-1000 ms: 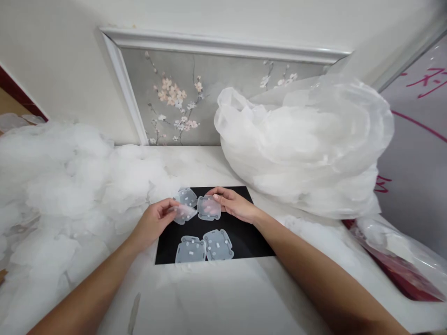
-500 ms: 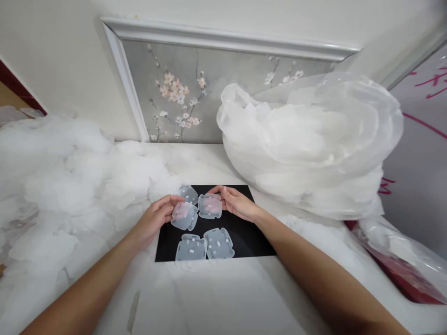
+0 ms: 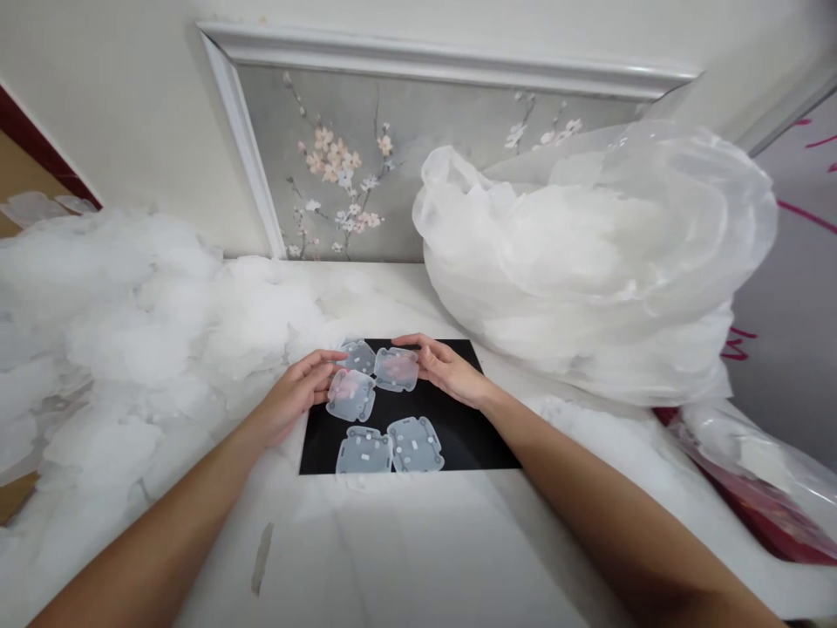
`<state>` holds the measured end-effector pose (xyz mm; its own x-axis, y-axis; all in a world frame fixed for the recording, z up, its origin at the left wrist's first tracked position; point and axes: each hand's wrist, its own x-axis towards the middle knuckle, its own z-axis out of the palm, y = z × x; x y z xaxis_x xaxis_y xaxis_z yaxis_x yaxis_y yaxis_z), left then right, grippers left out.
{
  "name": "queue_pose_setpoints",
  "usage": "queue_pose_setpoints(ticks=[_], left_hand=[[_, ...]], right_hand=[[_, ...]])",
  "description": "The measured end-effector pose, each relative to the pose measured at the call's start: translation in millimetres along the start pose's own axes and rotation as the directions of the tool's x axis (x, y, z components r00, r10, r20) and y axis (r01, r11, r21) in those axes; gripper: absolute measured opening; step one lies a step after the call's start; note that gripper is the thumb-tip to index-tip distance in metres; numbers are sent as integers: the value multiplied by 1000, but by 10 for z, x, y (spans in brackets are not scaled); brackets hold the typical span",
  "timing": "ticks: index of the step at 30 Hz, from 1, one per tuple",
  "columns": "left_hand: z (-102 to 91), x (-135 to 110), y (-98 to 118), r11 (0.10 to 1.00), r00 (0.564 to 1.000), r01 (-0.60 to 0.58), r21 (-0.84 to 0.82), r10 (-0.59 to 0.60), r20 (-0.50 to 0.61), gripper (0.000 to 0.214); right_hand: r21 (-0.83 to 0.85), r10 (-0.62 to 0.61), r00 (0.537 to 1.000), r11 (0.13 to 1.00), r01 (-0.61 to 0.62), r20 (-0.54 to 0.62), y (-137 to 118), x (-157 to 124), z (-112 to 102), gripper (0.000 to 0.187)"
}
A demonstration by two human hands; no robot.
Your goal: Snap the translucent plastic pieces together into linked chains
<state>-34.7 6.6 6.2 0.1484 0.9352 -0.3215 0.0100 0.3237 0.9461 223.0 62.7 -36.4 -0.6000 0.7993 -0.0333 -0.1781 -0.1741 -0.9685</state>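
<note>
Over a black mat [image 3: 458,445], my left hand [image 3: 297,392] grips a translucent plastic piece [image 3: 353,399] by its left edge, fingers showing through from behind. My right hand [image 3: 451,371] holds a similar translucent piece [image 3: 396,373] at its right edge, thumb in front and some fingers behind. The two held pieces are side by side, close together. A third piece [image 3: 358,356] lies behind them, partly covered by my left hand's piece. Two more pieces, a left one [image 3: 364,452] and a right one [image 3: 415,445], lie touching near the mat's front edge. Small pale marks or knobs dot each piece.
A big heap of whitish translucent pieces [image 3: 150,331] covers the table's left side. A bulging clear plastic bag [image 3: 575,270] of white pieces stands back right. Another plastic-wrapped bundle [image 3: 765,480], partly red, lies at the right. A framed floral panel [image 3: 340,174] is on the wall behind.
The view has shifted slightly. Both hands keep their pieces; my right index finger is stretched out further past its piece. The two front pieces lie as before.
</note>
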Motion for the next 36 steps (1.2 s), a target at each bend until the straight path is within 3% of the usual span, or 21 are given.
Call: queue_pose_setpoints(ticks=[5, 10, 19, 25, 28, 36], left_hand=[[-14, 5, 3, 1000, 1000, -13, 25, 13, 10, 52], [-23, 6, -11, 1000, 1000, -21, 16, 21, 11, 52], [-49, 28, -39, 999, 999, -32, 16, 31, 36, 48], [-52, 27, -38, 998, 999, -36, 42, 35, 40, 47], [-55, 31, -42, 998, 998, -39, 55, 36, 44, 46], [-61, 37, -51, 996, 998, -59, 67, 56, 41, 45]], right_hand=[[-181, -102, 994, 978, 105, 24, 1, -3, 13, 52], [-191, -89, 996, 978, 88, 3, -20, 4, 45, 38], [-158, -58, 997, 986, 50, -50, -9, 34, 58, 43], [-323, -108, 977, 945, 44, -183, 0, 50, 96, 29], [-416, -145, 971, 908, 54, -190, 4, 57, 94, 23], [-386, -162, 965, 920, 72, -207, -21, 42, 80, 22]])
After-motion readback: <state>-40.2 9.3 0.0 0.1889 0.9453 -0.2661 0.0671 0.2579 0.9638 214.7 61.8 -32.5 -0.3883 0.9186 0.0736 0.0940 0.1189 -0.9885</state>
